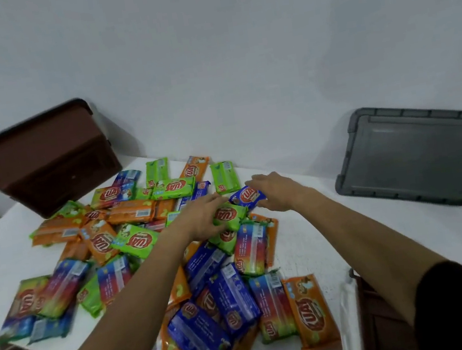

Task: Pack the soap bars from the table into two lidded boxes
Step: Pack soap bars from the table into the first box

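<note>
left hand (202,222) round green soap bar (229,215) — right hand (278,192) round blue bar (249,197)

— What are your soap bars (235,301) wrapped in?
— Glossy plastic film, crinkled. Your surface (309,253) looks matt white; the brown box (45,171) and grey lid (417,154) are smooth, dull plastic.

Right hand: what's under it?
Under the right hand, a blue bar sticks out of its grip, overlapping a green bar that the left hand holds. The blue bar's other end is covered by the hand.
</note>
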The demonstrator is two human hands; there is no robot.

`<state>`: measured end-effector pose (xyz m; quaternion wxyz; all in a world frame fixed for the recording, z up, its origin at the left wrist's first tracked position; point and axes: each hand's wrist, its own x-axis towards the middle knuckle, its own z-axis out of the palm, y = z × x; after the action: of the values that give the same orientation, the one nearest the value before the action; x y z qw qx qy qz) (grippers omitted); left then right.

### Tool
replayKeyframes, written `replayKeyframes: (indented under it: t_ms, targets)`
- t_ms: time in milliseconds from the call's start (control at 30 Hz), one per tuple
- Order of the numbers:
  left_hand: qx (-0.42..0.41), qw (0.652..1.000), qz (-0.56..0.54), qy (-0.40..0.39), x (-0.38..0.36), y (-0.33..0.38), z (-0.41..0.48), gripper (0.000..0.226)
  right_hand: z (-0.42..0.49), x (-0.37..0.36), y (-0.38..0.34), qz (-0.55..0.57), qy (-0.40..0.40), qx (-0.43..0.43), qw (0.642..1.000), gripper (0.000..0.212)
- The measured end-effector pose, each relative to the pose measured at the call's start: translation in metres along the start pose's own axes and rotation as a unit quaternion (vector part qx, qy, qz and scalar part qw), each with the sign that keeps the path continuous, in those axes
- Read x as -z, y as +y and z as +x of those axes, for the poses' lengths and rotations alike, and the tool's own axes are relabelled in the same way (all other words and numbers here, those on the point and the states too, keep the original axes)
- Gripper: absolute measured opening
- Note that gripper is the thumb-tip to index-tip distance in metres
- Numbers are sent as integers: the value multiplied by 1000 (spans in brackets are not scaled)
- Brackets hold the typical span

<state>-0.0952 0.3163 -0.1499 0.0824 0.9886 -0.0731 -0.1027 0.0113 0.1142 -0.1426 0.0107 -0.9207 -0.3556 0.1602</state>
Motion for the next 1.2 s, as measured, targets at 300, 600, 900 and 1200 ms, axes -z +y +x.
replayKeyframes:
  t_ms: [300, 600, 900, 1200]
  targets:
    - [-26, 1000, 1, -17, -4, -10, 9, 75, 21, -15, 1, -39, -47, 6, 998, 76]
    - [-31, 998, 47, -36, -8, -16, 16, 76, 21, -13, 7, -64, -24, -25, 997, 72]
    - [-28, 996, 80, -35, 3, -9, 23, 77, -18, -1, 31, -17, 13, -55, 998, 67]
    - [-1, 999, 3, 45, 10, 11, 8, 83, -77, 32, 38, 57, 90, -70, 992, 66]
